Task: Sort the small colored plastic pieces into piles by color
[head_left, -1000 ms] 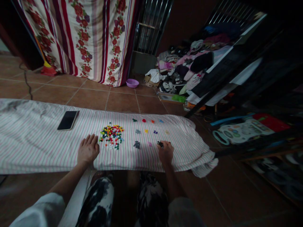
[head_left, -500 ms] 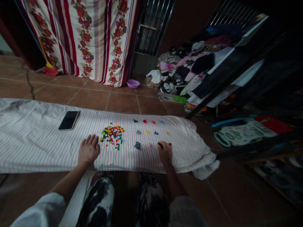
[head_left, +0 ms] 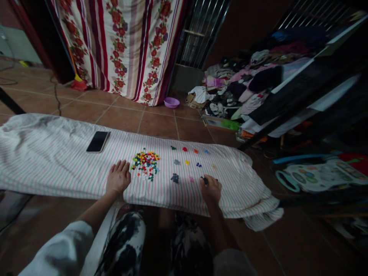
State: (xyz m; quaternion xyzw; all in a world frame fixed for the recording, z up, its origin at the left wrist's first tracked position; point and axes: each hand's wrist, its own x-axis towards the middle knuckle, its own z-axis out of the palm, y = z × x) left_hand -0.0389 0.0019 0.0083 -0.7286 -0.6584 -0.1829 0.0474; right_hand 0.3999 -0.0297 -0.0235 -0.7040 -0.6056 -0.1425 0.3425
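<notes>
My left hand (head_left: pixel 119 178) lies flat on the striped cloth (head_left: pixel 66 153), fingers stretched out, just left of a mixed pile of small coloured pieces (head_left: pixel 146 161). To the right of that pile, small groups sorted by colour sit in rows, among them red (head_left: pixel 184 149), yellow (head_left: pixel 187 162), dark grey (head_left: pixel 175 178) and pink (head_left: pixel 191 179). My right hand (head_left: pixel 211 188) rests beside the pink group, its fingers closed round a small dark object (head_left: pixel 205 180) that is too dim to identify.
A phone (head_left: pixel 98 142) lies on the cloth at the left. Beyond are a purple basin (head_left: pixel 171 102), a floral curtain (head_left: pixel 132 50) and a heap of clothes (head_left: pixel 238 84). A dark slanting bar (head_left: pixel 254 138) stands near the cloth's right end.
The whole view has shifted, so the cloth and the things on it appear further right. Both hands keep nearly the same places relative to the pieces.
</notes>
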